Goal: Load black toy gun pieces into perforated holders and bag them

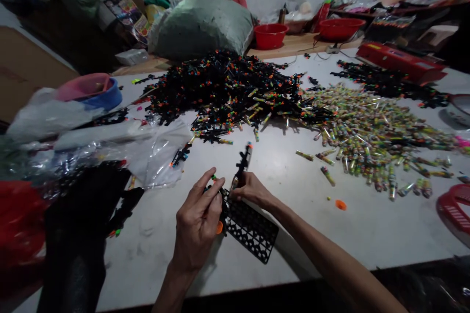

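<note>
1. Right hand [253, 190]: pinched on black toy gun [242, 161], orange tip towards 12 o'clock
2. Left hand [198, 217]: fingers half curled, lattice tray's [253, 231] 10 o'clock end; grip unclear
3. Gun likely light, stiff; grip mid-body

Both hands nearly meet, the left hand [200, 212] fingers-up, the right hand [249, 190] pinching (its forearm slanting in).
</note>
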Demonstrator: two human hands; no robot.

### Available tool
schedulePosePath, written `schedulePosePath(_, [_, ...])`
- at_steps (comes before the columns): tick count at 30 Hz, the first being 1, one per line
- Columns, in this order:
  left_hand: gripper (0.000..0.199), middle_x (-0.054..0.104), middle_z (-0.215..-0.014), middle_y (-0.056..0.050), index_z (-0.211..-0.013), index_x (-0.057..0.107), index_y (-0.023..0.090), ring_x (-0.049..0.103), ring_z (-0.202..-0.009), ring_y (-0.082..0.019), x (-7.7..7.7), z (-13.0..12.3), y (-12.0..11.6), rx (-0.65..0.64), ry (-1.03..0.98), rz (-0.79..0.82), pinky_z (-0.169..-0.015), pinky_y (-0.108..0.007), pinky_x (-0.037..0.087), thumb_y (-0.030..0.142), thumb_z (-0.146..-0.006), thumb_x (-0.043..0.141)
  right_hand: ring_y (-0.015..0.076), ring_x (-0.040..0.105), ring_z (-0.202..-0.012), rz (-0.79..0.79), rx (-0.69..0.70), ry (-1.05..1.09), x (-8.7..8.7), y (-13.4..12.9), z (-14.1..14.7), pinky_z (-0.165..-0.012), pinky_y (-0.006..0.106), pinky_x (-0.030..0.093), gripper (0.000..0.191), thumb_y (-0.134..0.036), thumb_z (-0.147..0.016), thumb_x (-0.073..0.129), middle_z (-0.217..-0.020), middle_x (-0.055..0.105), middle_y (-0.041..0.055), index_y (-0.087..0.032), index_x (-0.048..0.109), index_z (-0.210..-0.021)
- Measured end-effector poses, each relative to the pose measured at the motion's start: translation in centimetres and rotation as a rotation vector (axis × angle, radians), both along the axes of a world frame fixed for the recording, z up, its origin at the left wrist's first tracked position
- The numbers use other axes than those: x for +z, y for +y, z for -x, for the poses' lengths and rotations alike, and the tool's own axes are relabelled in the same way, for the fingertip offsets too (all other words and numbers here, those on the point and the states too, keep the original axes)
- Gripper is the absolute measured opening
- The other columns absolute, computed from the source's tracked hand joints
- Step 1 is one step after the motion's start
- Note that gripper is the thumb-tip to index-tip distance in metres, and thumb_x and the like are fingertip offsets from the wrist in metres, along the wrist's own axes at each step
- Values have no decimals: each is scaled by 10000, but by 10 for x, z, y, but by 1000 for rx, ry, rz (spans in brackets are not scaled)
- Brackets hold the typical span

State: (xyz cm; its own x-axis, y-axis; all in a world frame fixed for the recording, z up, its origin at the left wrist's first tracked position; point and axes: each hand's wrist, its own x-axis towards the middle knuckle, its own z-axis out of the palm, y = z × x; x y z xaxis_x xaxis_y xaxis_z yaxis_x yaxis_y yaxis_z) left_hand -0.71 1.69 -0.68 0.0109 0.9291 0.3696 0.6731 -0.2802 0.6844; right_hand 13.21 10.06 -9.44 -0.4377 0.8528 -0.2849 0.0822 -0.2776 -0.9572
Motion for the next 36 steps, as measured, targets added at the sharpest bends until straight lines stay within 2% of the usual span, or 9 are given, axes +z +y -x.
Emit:
schedulePosePath(6, [351, 464, -1338, -34, -1191, 545, 243, 460, -1203, -176, 0, 2, -2, -26, 42, -14, -1006, -336, 413, 185, -864, 432, 89, 403, -561, -257, 93, -152, -8, 6, 2, -505, 203, 333, 196, -202, -576, 649, -601, 447, -59, -183, 476, -668])
schedulePosePath(13, [357, 451, -1347, -55, -1206, 529, 228, 448, -1211, -180, -4, 2, 0, -28, 62, -18, -1010, -361, 413, 184, -868, 422, 161, 531, -678, -598, 267, -742, 8, -11, 13, -601, 251, 335, 95, -203, -779, 477, -726, 605, 47, -169, 563, -753])
schedulePosePath(18, [394, 457, -1344, -43, -1265, 462, 269, 429, -1229, -185, 0, -1, -1, -9, 45, -4, -1014, -392, 404, 211, -878, 407, 187, 586, -769, -624, 454, -880, 22, -5, 16, -615, 239, 343, 146, -224, -763, 528, -835, 657, 74, -172, 622, -861])
schedulePosePath(21, [400, 329, -1436, -7, -1283, 429, 327, 342, -1296, -215, 8, 8, -3, -5, 43, 6, -1032, -434, 369, 263, -891, 381, 162, 592, -754, -576, 624, -755, 38, 33, 3, -607, 210, 376, 268, -199, -661, 651, -885, 663, 39, -173, 628, -927])
schedulePosePath(24, [407, 301, -1453, -3, -1307, 400, 302, 298, -1322, -203, 3, 34, 15, 91, 63, 29, -1052, -412, 340, 294, -908, 321, 167, 599, -744, -650, 495, -894, 53, 88, 5, -618, 226, 408, 283, -209, -704, 623, -882, 662, 46, -164, 626, -983])
schedulePosePath(27, [390, 434, -1370, -33, -1262, 466, 237, 398, -1257, -156, -23, 71, 63, 270, 338, 190, -1017, -319, 379, 269, -908, 306, 231, 587, -892, -831, 328, -1047, 56, 137, 40, -700, 301, 430, 320, -207, -775, 522, -1045, 626, 103, -173, 586, -1087])
schedulePosePath(31, [397, 541, -1231, -161, -1202, 528, 121, 490, -1148, -292, -65, 108, 129, 391, 502, 275, -926, -460, 412, 158, -819, 432, 262, 447, -1144, -992, 277, -1042, 43, 184, 106, -868, 384, 394, 485, -291, -784, 528, -1292, 479, 99, -242, 446, -1259])
schedulePosePath(34, [439, 614, -1089, -163, -1208, 524, 119, 557, -1023, -303, -85, 121, 152, 409, 576, 293, -857, -481, 421, 74, -788, 402, 302, 315, -1251, -1034, 211, -1082, 29, 221, 131, -970, 489, 285, 612, -462, -776, 534, -1372, 387, 128, -234, 375, -1321])
schedulePosePath(36, [450, 634, -1024, -144, -1195, 534, 118, 579, -968, -270, -93, 125, 155, 400, 623, 310, -851, -434, 425, 42, -780, 378, 342, 267, -1274, -985, 162, -1158, 19, 243, 126, -989, 559, 200, 658, -541, -776, 504, -1388, 357, 165, -217, 374, -1333])
